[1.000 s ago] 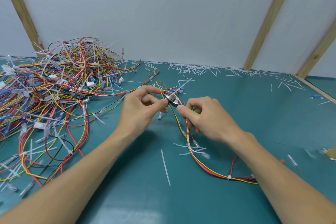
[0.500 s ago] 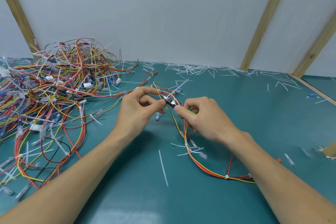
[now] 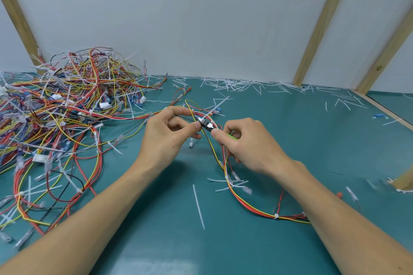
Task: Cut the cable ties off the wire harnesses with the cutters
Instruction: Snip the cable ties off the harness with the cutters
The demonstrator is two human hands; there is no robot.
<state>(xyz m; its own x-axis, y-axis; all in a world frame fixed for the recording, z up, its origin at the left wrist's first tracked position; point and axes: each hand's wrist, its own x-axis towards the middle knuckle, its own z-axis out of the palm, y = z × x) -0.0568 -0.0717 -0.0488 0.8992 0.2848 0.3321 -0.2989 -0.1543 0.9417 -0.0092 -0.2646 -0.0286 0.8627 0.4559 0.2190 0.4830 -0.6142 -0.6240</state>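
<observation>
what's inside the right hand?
The right hand grips the cutters: a dark tip shows past the thumb at a cable tie, and a green handle peeks between the fingers. The rest is covered.

A single wide-angle view from a camera worn on the person's head, looking forward and down across a teal work surface point(image 3: 290, 140). Both forearms enter from the bottom corners and meet near the middle of the frame, where the left hand point(image 3: 165, 138) and right hand point(image 3: 250, 145) sit close to the lens. The white back wall point(image 3: 201, 18) fills the upper half, with wooden posts point(image 3: 321, 22) leaning outward from lens distortion. The surface's far edge runs across the middle of the frame. A wire pile point(image 3: 67, 107) lies at the left, farther off than the hands. There is no second view.
</observation>
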